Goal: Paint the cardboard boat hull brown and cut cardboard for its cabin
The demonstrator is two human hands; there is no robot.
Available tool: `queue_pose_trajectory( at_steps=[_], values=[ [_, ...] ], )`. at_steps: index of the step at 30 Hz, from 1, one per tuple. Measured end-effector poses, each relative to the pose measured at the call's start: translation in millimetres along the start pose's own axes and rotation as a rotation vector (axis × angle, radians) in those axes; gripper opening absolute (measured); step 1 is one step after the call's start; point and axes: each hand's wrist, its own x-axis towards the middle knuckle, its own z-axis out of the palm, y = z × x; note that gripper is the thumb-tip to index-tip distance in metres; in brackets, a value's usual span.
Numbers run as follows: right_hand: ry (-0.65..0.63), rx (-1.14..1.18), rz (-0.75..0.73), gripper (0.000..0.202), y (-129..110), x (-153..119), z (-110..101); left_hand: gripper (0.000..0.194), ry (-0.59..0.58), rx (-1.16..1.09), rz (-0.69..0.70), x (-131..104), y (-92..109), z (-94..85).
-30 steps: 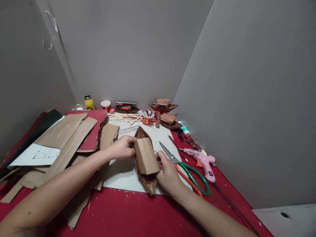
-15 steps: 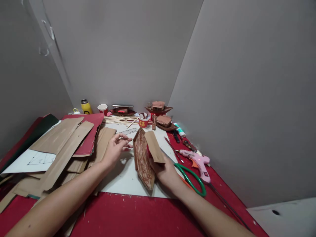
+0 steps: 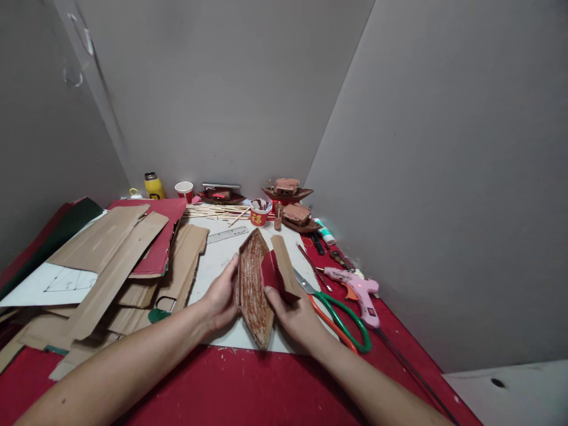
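A brown boat hull (image 3: 255, 290) with a streaky painted inside lies lengthwise between my hands above the white sheet. My left hand (image 3: 223, 296) grips its left side, the fingers passing out of sight underneath. On the other side my right hand (image 3: 295, 313) holds a folded card piece (image 3: 285, 266), red on one face and tan on the other, its thumb against the red face. That hand also touches the hull's right edge. Green-and-orange-handled scissors (image 3: 339, 313) lie just right of my right hand.
Cardboard strips (image 3: 119, 266) are piled at left. Behind stand a yellow bottle (image 3: 154, 186), a paper cup (image 3: 184, 191), thin sticks (image 3: 213, 212), a ruler (image 3: 227, 235), a red cup (image 3: 258, 214) and finished boats (image 3: 298, 216). A pink glue gun (image 3: 361, 290) lies right.
My left hand has moved from beside the hull onto its left side. The folded card has turned, showing more of its red face. The view has shifted slightly.
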Motion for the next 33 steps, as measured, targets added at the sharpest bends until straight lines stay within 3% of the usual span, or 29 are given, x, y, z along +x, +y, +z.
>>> queue_pose_trajectory(
  at_steps=[7,12,17,24,33],
  values=[
    [0.045,-0.121,-0.067,0.089,-0.6,0.7,-7.2,0.057,0.008,-0.039,-0.008,-1.2,-1.1,-2.3],
    [-0.004,-0.288,-0.42,0.104,-4.2,-0.4,-20.5,0.057,-0.008,-0.042,-0.032,-4.2,-6.3,-0.8],
    [-0.094,-0.289,-0.604,0.092,-6.9,2.1,-31.4,0.053,0.006,-0.035,-0.026,-5.7,-10.5,-0.6],
    [-0.092,-0.427,-0.637,0.075,-13.3,1.6,-27.5,0.053,0.054,-0.005,-0.015,-3.8,-13.4,-3.6],
    [-0.11,-0.494,-0.675,0.069,-13.9,4.4,-24.1,0.054,0.068,0.026,-0.011,-3.9,-17.3,-6.7]
  ],
)
